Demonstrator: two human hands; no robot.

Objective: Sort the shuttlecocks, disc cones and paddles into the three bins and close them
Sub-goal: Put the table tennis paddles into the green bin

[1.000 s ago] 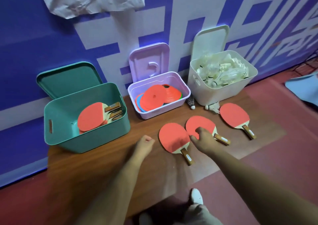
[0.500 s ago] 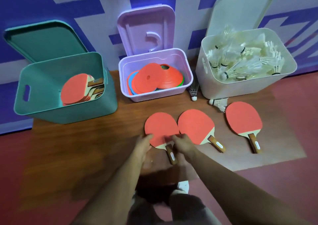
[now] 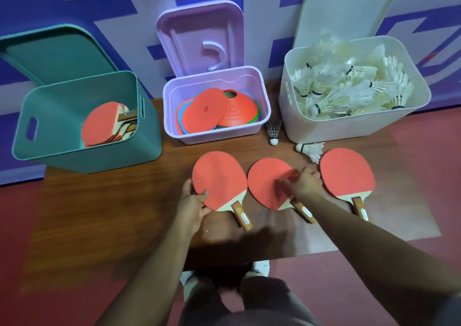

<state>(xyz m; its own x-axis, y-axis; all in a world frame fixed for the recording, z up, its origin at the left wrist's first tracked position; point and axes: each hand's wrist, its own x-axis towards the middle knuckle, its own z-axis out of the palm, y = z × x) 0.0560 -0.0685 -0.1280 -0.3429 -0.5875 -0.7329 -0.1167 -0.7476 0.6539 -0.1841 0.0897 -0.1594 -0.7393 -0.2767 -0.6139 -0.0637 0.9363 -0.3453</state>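
Note:
Three red paddles lie on the wooden board: the left paddle point(image 3: 220, 176), the middle paddle point(image 3: 268, 181) and the right paddle point(image 3: 346, 173). My left hand point(image 3: 193, 201) grips the left paddle's blade edge, thumb on top. My right hand point(image 3: 303, 183) rests on the middle paddle, its fingers blurred. The teal bin point(image 3: 62, 151) holds several paddles. Disc cones fill the lilac bin point(image 3: 264, 94), and the white bin point(image 3: 349, 128) is full of shuttlecocks. Two loose shuttlecocks point(image 3: 273, 132) point(image 3: 310, 150) lie in front of the bins.
All three bins stand against the blue and white wall with their lids point(image 3: 202, 36) propped open behind them. The wooden board point(image 3: 112, 201) sits on a red floor. My shoes and trouser legs point(image 3: 259, 295) show at the bottom.
The camera has moved closer. My left hand took hold of the left paddle's edge, and my right hand shifted right from that paddle's handle onto the middle paddle.

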